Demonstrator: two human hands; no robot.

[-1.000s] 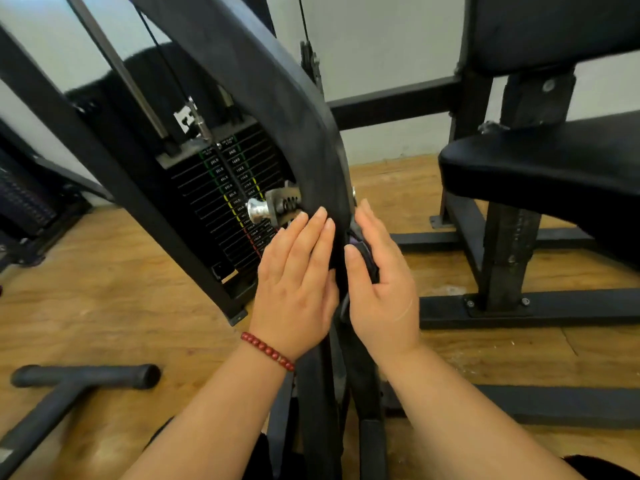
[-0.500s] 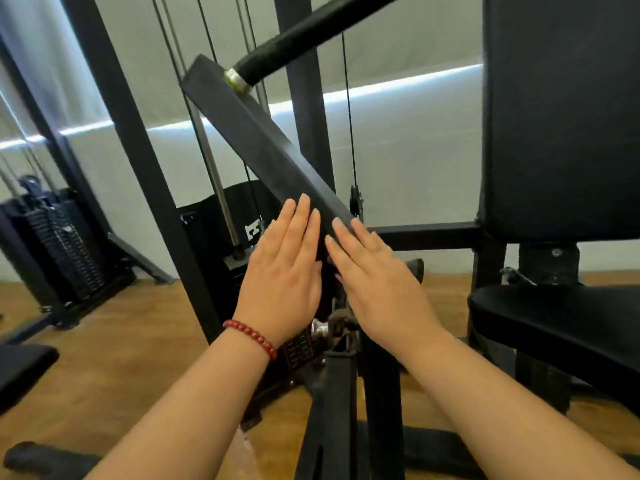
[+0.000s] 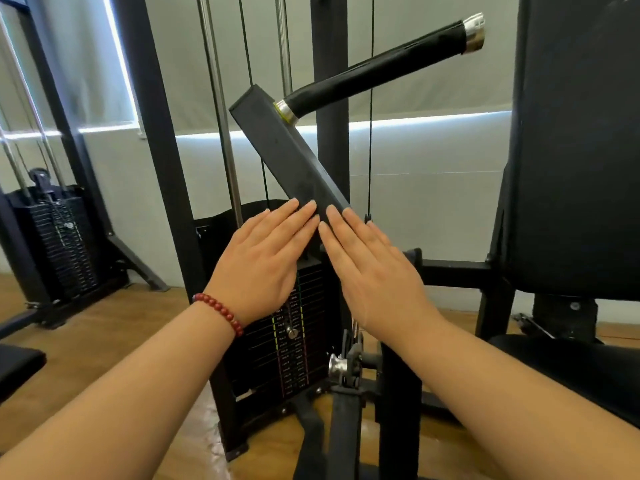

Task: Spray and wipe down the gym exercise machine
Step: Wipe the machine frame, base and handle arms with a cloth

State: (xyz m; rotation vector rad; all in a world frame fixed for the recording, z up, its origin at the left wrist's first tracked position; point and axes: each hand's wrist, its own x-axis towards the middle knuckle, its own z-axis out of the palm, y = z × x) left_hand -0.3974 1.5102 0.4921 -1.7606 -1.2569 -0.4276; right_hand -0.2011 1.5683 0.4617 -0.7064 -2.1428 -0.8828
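The exercise machine's slanted lever arm (image 3: 287, 157) runs up and leftward away from both hands, with the handle (image 3: 374, 76) at its top. Flat on its lower end lie the left hand (image 3: 263, 258) and right hand (image 3: 370, 271), equally near. Each grip is straight-fingered and holds nothing visible, though a cloth may be hidden beneath.

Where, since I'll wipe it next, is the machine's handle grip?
In the head view's upper middle, the handle grip juts up and right from the top of the slanted black arm, just left of the backrest pad.
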